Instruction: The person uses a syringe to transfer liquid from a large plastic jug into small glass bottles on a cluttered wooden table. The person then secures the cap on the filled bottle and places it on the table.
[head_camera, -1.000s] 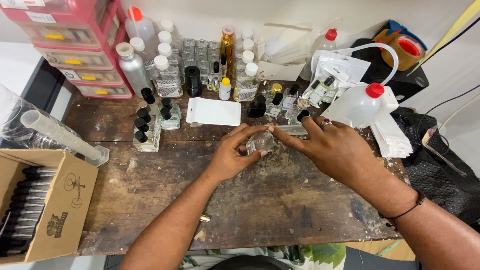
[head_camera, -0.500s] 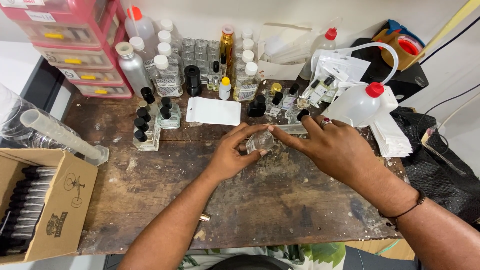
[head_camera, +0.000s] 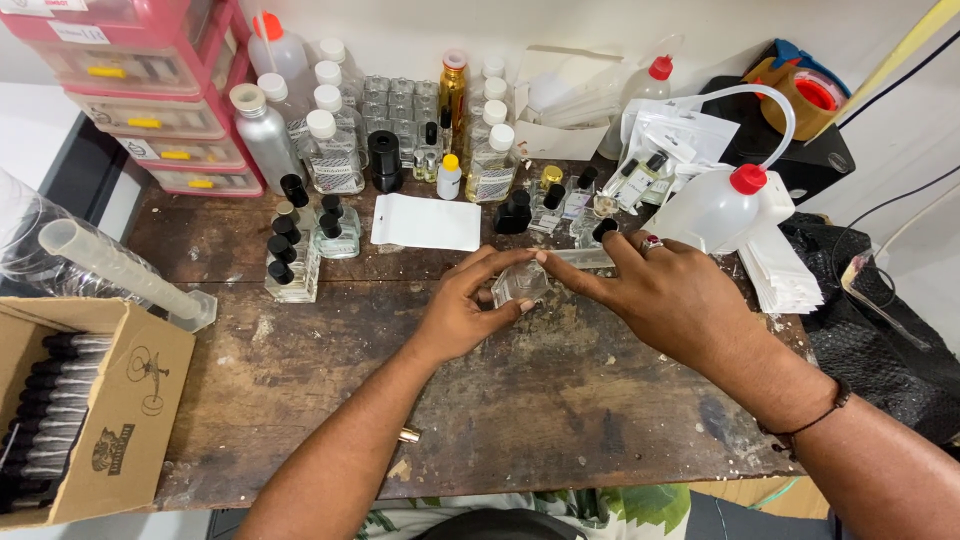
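1. Nearest the camera, two bare forearms reach in over the near edge of a scarred wooden tabletop (head_camera: 560, 420); a small brass-coloured cap (head_camera: 409, 435) lies beside the left forearm, and a dark cord bracelet (head_camera: 808, 420) circles the right wrist.

2. At the middle of the tabletop, the left hand (head_camera: 462, 312) cups a small clear glass bottle (head_camera: 519, 284), thumb and fingers curled narrowly around it, seemingly to steady it just above the wood. The right hand (head_camera: 672, 290), a red-stoned ring (head_camera: 652, 241) on one finger, brings pinched fingertips to the bottle's top; whether they grip anything small cannot be told.

3. At the left edge, one open cardboard box (head_camera: 120, 400) holds rows of slim dark-capped vials, laid flat, too many and too shadowed to count. Beside it, one clear measuring cylinder (head_camera: 120, 275) lies on its side.

4. Further in, a white pouch (head_camera: 426, 222) lies flat, and a cluster of small square bottles with black caps (head_camera: 300, 245) stands within easy reach of the left hand; about five caps can be made out.

5. Near the right edge, one white wash bottle with a red cap (head_camera: 715, 205) rests with its bent spout arching overhead, next to a stack of white pouches (head_camera: 785, 270).

6. Along the far edge stand white-capped bottles (head_camera: 325, 150), one silver bottle (head_camera: 268, 140) and one amber bottle (head_camera: 452, 90); roughly eight white caps show.

7. At the far left corner, a pink drawer unit (head_camera: 140, 100) shows three drawers; at the far right, a tape dispenser (head_camera: 805, 85).
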